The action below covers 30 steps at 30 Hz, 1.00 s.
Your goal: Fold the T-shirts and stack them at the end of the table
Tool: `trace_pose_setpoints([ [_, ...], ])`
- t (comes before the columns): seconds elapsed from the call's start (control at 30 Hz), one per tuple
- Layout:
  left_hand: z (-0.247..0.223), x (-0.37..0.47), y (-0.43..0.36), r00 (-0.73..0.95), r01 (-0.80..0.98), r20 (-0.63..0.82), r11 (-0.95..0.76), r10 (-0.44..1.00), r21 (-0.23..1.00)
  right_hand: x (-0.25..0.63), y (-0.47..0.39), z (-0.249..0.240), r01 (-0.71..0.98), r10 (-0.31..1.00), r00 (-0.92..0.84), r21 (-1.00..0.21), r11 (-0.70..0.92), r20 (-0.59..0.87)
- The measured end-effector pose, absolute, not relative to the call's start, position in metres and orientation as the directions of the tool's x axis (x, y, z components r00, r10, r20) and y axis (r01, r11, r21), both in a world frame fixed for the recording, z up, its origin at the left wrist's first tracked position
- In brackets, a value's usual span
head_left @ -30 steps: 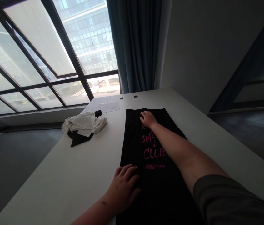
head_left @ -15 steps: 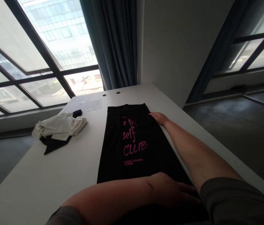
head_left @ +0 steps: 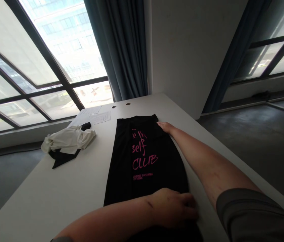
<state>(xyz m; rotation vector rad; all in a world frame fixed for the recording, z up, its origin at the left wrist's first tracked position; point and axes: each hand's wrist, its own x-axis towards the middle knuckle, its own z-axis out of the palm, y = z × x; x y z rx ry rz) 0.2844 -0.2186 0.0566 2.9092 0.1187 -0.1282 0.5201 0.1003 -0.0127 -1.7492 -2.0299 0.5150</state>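
Observation:
A black garment (head_left: 121,168) with pink lettering lies folded into a long panel on the white table (head_left: 81,191). The folds hide part of the print, and I cannot tell which kind of garment it is. At the near end, my left hand (head_left: 173,208) reaches across it, fingers curled over its right edge and gripping the cloth. Farther up that side, my right hand (head_left: 165,127) pinches the garment near its far right corner. Between the two hands the right edge bows outward.
A crumpled white cloth (head_left: 68,139) with black parts rests on the table at the left. Behind it are paper sheets (head_left: 98,117). Two round holes show near the table's far edge, before a blue curtain (head_left: 129,50) and windows.
My left hand has curled from flat fingers to a grip and drawn the near right edge leftward. My right hand has shifted slightly left, narrowing the garment. The view has tilted a little.

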Motion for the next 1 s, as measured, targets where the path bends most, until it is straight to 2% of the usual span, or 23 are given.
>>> trace_pose_setpoints([
  [0.1, 0.061, 0.248, -0.225, 0.991, 0.131, -0.011, -0.965, 0.132, 0.228, 0.499, 0.106, 0.006, 0.797, 0.980, -0.160, -0.570, 0.199, 0.119],
  [0.27, 0.066, 0.187, -0.243, 0.970, 0.242, -0.057, -0.942, 0.235, 0.233, 0.429, 0.114, 0.025, 0.758, 0.949, -0.268, -0.573, 0.312, 0.163],
  [0.43, 0.052, 0.135, -0.261, 0.918, 0.396, -0.090, -0.877, 0.387, 0.273, 0.355, 0.111, 0.005, 0.809, 0.947, -0.310, -0.502, 0.306, 0.079],
  [0.57, 0.042, 0.109, -0.267, 0.910, 0.402, -0.035, -0.858, 0.413, 0.321, 0.329, 0.096, -0.023, 0.883, 0.969, -0.245, -0.402, 0.242, 0.046],
  [0.77, 0.022, 0.099, -0.271, 0.890, 0.382, 0.138, -0.877, 0.434, 0.293, 0.327, 0.067, -0.025, 0.897, 0.938, -0.291, -0.287, 0.336, 0.188],
  [0.83, 0.013, 0.101, -0.272, 0.878, 0.384, 0.197, -0.888, 0.436, 0.255, 0.332, 0.047, -0.021, 0.872, 0.899, -0.332, -0.270, 0.408, 0.285],
  [0.93, 0.003, 0.104, -0.272, 0.882, 0.373, 0.224, -0.905, 0.414, 0.202, 0.346, 0.002, -0.019, 0.771, 0.780, -0.371, -0.302, 0.561, 0.503],
  [1.0, 0.002, 0.106, -0.273, 0.888, 0.376, 0.204, -0.907, 0.412, 0.191, 0.359, -0.037, -0.019, 0.715, 0.746, -0.340, -0.358, 0.601, 0.573],
])
